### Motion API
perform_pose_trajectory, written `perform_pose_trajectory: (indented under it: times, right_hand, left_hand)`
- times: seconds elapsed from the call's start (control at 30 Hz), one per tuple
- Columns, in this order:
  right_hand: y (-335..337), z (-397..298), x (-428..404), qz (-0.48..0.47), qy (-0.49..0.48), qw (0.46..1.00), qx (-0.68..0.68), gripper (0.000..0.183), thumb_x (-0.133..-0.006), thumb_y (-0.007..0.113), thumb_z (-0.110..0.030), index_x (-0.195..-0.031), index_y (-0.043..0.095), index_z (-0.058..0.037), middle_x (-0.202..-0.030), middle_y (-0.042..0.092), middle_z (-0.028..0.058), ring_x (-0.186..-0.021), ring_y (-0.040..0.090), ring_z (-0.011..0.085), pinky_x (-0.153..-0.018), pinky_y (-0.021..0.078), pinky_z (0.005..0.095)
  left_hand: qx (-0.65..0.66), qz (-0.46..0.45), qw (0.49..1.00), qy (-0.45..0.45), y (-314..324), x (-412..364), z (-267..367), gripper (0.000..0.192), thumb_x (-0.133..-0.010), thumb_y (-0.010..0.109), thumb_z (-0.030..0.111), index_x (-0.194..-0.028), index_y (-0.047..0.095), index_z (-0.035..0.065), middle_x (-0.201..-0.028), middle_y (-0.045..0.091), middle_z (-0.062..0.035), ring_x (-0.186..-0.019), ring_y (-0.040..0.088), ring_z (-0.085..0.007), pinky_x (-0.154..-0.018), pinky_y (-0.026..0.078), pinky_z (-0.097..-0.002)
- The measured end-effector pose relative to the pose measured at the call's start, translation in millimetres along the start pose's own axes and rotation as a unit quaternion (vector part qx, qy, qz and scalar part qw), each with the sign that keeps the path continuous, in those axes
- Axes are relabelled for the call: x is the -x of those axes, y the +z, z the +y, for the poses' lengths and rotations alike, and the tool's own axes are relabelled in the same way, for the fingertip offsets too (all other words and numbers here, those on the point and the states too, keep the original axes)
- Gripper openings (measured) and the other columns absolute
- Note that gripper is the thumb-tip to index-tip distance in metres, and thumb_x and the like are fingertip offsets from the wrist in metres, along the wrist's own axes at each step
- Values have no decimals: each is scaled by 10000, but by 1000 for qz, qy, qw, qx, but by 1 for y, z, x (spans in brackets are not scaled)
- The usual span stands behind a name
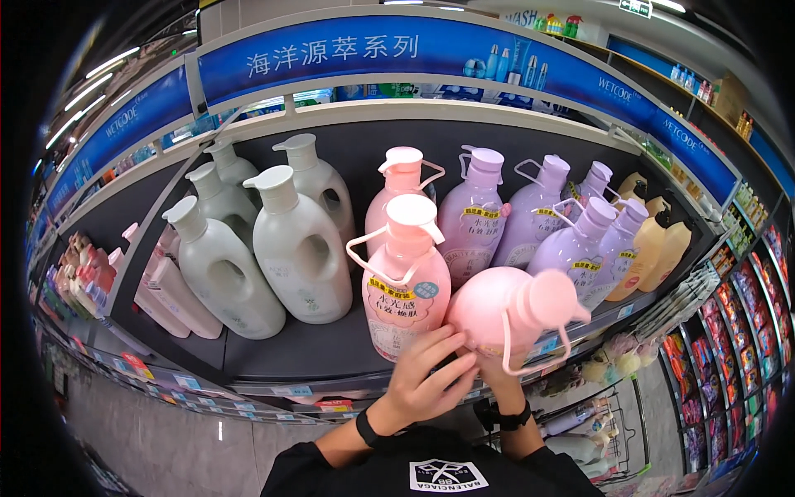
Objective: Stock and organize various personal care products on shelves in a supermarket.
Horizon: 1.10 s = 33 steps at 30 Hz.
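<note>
A pink pump bottle [494, 310] is tilted to the right at the shelf's front, its pump head and carry handle leaning outward. My left hand [435, 373] touches its lower left side with fingers spread. My right hand [497, 373] is mostly hidden under and behind this bottle and seems to support it. Just left of it, another pink pump bottle [407, 298] with a label stands upright on the shelf, and a third pink bottle [402, 174] is behind that one. Lilac pump bottles [475, 217] stand at the right, and large grey-green bottles with grip holes [302, 248] stand at the left.
The dark shelf [292, 357] has a front edge with price tags. Yellow bottles [646, 248] stand at its right end, pale pink bottles [186, 292] at its left. A wire cart with bottles [581, 447] is at the lower right. Racks of packets [739, 335] line the far right.
</note>
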State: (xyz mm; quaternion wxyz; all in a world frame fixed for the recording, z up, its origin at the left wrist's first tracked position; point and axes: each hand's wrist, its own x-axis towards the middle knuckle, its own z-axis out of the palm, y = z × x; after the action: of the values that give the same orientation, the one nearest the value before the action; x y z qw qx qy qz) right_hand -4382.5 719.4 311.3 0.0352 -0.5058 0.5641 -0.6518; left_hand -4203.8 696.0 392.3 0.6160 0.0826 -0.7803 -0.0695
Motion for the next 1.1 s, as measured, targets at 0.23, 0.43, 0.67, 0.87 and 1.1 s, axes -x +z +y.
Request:
perform_pose_trajectory:
  times: [0.23,0.43,0.67,0.87,1.1]
  right_hand:
    - [-3,-42,-24,-16,29,998,-51,1244,-579,994,-224,-1496,206,65,-1339,507,189,-1189,565,257,-994,481,377]
    - [2,-40,-26,-6,2,1000,-18,1261,-595,984,-289,-1517,209,83,-1320,582,228,-1167,629,272,-957,523,380]
    - [4,-30,-28,8,1,999,31,1259,-588,974,-374,-1493,250,119,-1257,614,274,-1115,665,334,-916,541,401]
    - [4,-34,-26,14,-43,996,73,1211,-638,936,-421,-1472,269,152,-1246,604,314,-1087,664,412,-893,543,436]
    - [-23,-42,-10,23,-129,989,62,782,-790,836,-176,-1417,447,83,-1333,580,271,-1217,596,400,-1020,477,437]
  left_hand:
    - [-151,81,975,-143,-29,11,-25,889,-679,911,141,-1402,405,36,-1393,454,-221,-1234,514,-369,-1061,404,-445]
    - [42,10,932,-360,-37,10,-23,1143,-692,927,179,-1529,178,-32,-1430,467,-258,-1282,544,-320,-1057,450,-412]
    - [53,14,926,-374,-24,14,-29,1198,-701,920,198,-1546,104,-39,-1412,472,-263,-1254,562,-308,-1037,465,-405]
    - [63,65,919,-383,-20,12,-28,1203,-607,968,186,-1506,190,-1,-1421,428,-205,-1293,482,-264,-1080,412,-382]
    - [82,39,921,-379,-29,14,-21,1175,-647,933,143,-1528,169,-4,-1438,428,-215,-1308,472,-274,-1107,383,-398]
